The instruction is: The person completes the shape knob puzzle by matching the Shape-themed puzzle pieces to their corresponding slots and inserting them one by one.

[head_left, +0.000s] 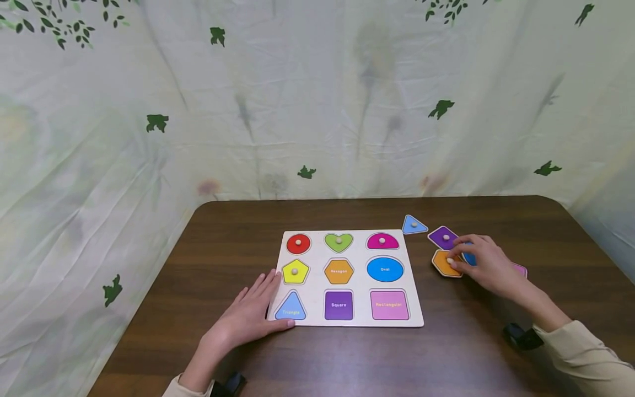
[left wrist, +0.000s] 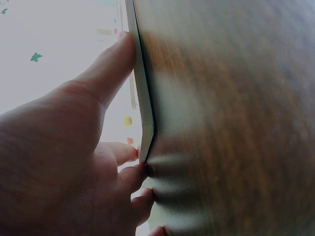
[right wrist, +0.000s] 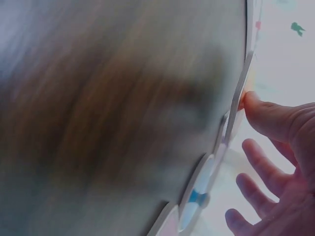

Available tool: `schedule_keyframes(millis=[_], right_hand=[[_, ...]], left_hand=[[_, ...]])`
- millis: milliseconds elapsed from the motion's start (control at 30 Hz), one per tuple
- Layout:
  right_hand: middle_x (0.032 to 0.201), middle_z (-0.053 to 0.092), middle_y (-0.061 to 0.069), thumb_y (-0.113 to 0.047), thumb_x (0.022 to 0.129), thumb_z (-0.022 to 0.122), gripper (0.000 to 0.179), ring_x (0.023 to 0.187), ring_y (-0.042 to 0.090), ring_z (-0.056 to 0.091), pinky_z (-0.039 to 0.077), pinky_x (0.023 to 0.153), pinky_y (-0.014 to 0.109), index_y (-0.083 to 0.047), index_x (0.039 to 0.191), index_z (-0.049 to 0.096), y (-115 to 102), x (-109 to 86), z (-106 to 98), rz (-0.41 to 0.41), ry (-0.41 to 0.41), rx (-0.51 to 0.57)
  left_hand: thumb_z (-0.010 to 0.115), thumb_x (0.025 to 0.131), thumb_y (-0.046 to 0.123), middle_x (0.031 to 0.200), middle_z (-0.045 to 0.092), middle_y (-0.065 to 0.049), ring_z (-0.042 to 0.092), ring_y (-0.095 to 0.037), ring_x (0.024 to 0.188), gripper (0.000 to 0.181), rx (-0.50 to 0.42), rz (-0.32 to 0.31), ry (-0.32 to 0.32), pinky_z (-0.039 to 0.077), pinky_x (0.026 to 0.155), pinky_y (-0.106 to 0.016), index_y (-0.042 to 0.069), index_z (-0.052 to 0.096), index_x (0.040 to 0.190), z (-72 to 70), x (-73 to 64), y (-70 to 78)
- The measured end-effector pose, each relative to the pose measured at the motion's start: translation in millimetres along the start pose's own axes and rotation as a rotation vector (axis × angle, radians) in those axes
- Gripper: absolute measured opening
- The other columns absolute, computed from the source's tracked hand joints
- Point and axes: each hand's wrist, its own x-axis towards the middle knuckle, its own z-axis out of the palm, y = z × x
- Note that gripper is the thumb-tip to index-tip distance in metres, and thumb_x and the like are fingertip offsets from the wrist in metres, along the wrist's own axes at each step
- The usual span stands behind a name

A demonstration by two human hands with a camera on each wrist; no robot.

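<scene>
A white shape-puzzle board lies on the brown table. My left hand rests with straight fingers along its left edge, the thumb over the near-left corner. To the right of the board, my right hand pinches the knob of an orange hexagon puzzle piece between thumb and finger. One edge of the hexagon looks raised in the right wrist view. Partly under that hand is a blue oval piece. A purple square piece sits just behind the hexagon, and a pink piece peeks out beyond the hand.
Knobbed red circle, green heart, magenta half-circle and yellow pentagon pieces sit in the board. Its other slots show printed names, such as Hexagon and Oval. A light blue triangle piece touches the far-right corner. A leaf-printed curtain hangs behind.
</scene>
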Motion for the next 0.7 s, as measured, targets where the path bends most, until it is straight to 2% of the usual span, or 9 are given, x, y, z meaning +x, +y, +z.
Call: schedule_keyframes(millis=[333, 533, 700], right_hand=[[0.119, 0.059, 0.022, -0.008, 0.082, 0.079, 0.012, 0.115, 0.047, 0.043, 0.034, 0.092, 0.067, -0.012, 0.093, 0.075, -18.8, 5.5, 0.7, -0.023, 0.025, 0.062], [0.11, 0.061, 0.016, -0.006, 0.081, 0.08, 0.014, 0.111, 0.041, 0.045, 0.038, 0.089, 0.06, -0.012, 0.092, 0.073, -29.9, 11.5, 5.6, -0.054, 0.047, 0.089], [0.113, 0.062, 0.016, -0.005, 0.081, 0.08, 0.014, 0.112, 0.04, 0.045, 0.042, 0.088, 0.056, -0.011, 0.092, 0.073, -41.5, 17.1, 7.1, -0.078, 0.063, 0.126]], left_hand=[[0.066, 0.079, 0.068, 0.162, 0.021, -0.009, 0.013, -0.031, 0.149, 0.107, -0.011, 0.001, -0.004, 0.017, 0.113, -0.061, 0.009, 0.024, 0.157, -0.5, -0.5, 0.6], [0.066, 0.079, 0.069, 0.162, 0.021, -0.009, 0.013, -0.031, 0.149, 0.106, -0.01, 0.002, -0.002, 0.017, 0.113, -0.061, 0.009, 0.024, 0.157, -0.7, -0.3, 0.5], [0.066, 0.079, 0.069, 0.162, 0.021, -0.009, 0.014, -0.03, 0.149, 0.106, -0.007, 0.007, 0.004, 0.018, 0.113, -0.061, 0.009, 0.025, 0.156, -0.8, -0.2, 0.6]])
